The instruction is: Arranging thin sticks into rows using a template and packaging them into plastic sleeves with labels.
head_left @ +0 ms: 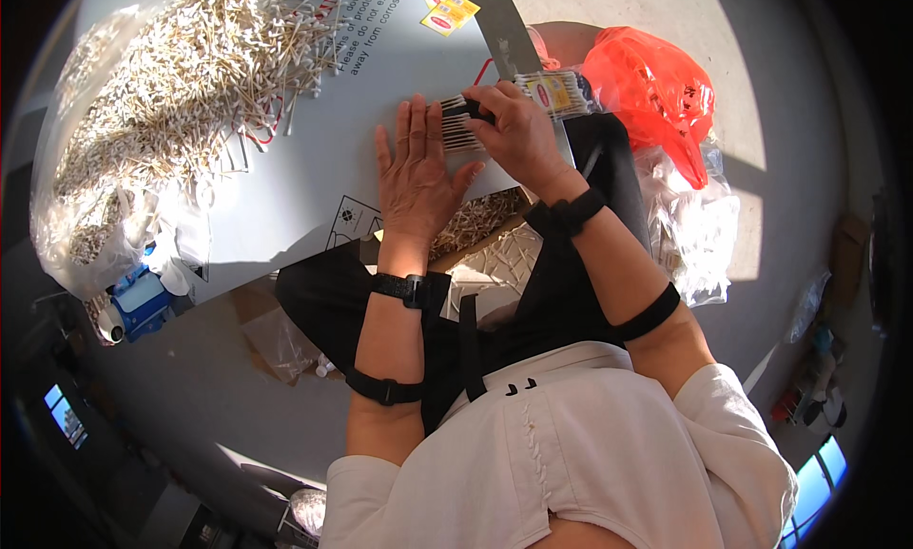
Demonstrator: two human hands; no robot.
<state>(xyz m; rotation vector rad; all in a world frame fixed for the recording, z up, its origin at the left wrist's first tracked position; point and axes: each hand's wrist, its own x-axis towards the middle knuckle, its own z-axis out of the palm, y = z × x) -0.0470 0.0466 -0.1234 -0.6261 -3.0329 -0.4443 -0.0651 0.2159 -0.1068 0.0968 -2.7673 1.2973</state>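
Observation:
My left hand (pixel 415 173) lies flat on the grey tabletop (pixel 323 159), fingers stretched out, its fingertips beside a short row of cotton swabs (pixel 458 130). The swabs lie side by side between my two hands. At their right end my right hand (pixel 521 135) is closed, with thumb and fingers curled over the swab ends. Its palm side is hidden. Just past the right knuckles, at the table's edge, a clear packet of cotton swabs (pixel 573 94) with a yellow label shows.
A big clear bag (pixel 59 183) spills a heap of loose swabs (pixel 181 92) on the left. Yellow label cards (pixel 449 7) lie at the far edge. A red plastic bag (pixel 656 88) and clear bags (pixel 699 221) stand on the right. Below the table edge is a box of swabs (pixel 490 264).

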